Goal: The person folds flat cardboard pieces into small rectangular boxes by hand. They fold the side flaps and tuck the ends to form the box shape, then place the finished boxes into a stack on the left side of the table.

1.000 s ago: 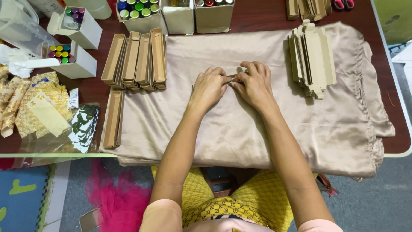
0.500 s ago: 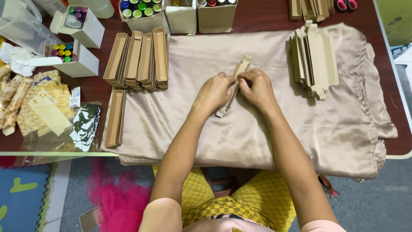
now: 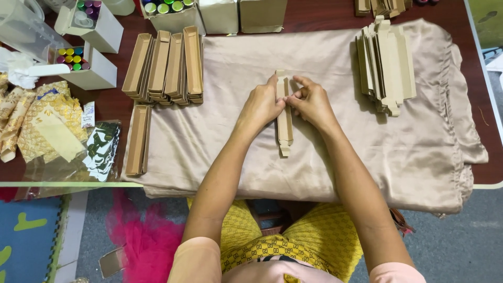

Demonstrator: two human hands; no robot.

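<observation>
Spread over the dark table [image 3: 325,13], a beige cloth [image 3: 335,157] carries a flat cardboard strip [image 3: 284,118] pinched by the left hand [image 3: 262,105] and right hand [image 3: 313,101] mid-fold, seemingly needing its side flaps creased upright.

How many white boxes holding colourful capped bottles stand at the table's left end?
2: one white box at the far left corner, another white box just nearer, beside the clear jug. More may lie outside the frame.
</observation>
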